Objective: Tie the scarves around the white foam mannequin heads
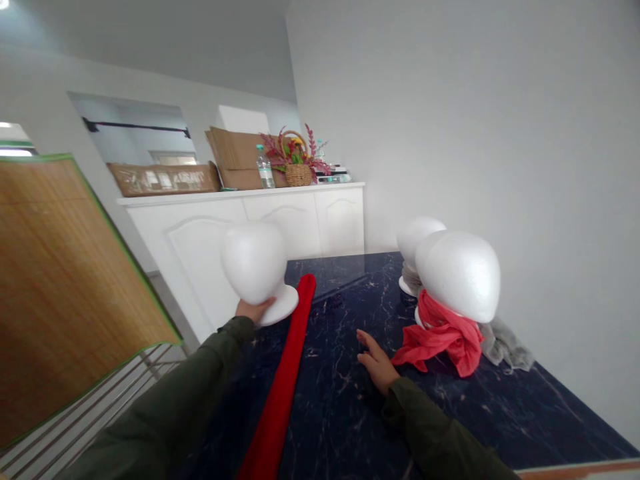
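Observation:
My left hand grips a white foam mannequin head from below, near its round base, and holds it tilted above the table's edge. A long red cloth lies stretched along the dark marble table, just right of that hand. My right hand rests on the marble with its fingers apart, holding nothing. Nearest to it, a coral-red scarf is wrapped around the neck of a second foam head. A third foam head stands behind that one, with grey cloth around its base.
A crumpled grey cloth lies at the table's right side by the wall. Behind the table stands a white cabinet topped with cardboard, a water bottle and a flower basket. A bamboo panel and a metal rack are at left.

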`<state>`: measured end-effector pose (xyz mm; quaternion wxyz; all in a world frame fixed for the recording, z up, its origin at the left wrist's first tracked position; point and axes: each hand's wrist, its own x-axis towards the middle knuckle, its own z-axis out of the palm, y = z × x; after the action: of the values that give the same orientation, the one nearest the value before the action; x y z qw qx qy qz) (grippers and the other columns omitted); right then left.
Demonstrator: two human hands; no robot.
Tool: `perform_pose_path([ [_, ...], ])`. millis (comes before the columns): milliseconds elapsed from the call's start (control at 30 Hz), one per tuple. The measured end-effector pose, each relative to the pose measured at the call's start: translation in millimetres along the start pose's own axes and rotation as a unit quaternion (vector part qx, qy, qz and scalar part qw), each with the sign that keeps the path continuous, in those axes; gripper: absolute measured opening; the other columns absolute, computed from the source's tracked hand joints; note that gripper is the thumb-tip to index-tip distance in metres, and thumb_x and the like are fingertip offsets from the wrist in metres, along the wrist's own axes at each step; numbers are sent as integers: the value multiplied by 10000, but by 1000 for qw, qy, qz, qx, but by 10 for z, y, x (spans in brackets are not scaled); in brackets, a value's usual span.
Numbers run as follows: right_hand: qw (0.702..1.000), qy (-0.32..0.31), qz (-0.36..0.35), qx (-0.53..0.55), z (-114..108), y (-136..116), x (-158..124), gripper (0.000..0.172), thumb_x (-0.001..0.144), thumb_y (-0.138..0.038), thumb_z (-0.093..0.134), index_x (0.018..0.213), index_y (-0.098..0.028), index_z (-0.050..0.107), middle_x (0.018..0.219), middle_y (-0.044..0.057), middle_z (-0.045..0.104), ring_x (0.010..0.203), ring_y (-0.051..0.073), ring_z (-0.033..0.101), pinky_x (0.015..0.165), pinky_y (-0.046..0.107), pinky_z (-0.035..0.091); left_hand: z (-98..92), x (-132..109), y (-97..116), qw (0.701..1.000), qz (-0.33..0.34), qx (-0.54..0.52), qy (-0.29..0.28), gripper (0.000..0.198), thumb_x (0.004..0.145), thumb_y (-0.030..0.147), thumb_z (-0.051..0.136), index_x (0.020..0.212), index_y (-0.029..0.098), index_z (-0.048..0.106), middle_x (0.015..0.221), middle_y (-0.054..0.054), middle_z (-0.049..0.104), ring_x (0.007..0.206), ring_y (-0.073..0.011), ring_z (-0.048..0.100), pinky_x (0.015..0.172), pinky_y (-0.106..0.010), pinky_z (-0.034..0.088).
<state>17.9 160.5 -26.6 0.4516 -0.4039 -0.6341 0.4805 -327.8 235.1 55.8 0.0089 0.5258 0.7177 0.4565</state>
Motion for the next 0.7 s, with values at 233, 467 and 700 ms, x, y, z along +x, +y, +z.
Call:
perform_pose_path([
  [233, 1000, 4, 15, -7, 5, -21, -2, 526, 651, -154, 469, 1172, -222, 472, 1186, 71, 528, 1130, 194, 452, 957, 387, 312, 140, 406, -352, 1000, -4, -14, 22, 767, 511, 351, 732, 1170, 94, 434, 1206, -148, 513, 1172, -302, 420, 1006, -400, 363],
  [467, 1000, 12, 28, 5, -1, -44, 4, 509, 636, -149, 469, 1142, -203, 491, 1146, 75, 546, 1104, 197, 471, 944, 379, 323, 453, 687, -473, 1000, -1, -21, 19, 788, 504, 379, 716, 1177, 91, 422, 1231, -158, 489, 1183, -280, 412, 1012, -365, 349],
  [700, 999, 6, 33, 11, -14, -23, 14, 497, 629, -138, 473, 1118, -220, 508, 1104, 55, 566, 1075, 196, 485, 945, 377, 317, 586, 681, -649, 1000, -25, -3, 7, 850, 509, 477, 679, 1189, 63, 383, 1239, -190, 465, 1161, -281, 433, 965, -340, 383],
])
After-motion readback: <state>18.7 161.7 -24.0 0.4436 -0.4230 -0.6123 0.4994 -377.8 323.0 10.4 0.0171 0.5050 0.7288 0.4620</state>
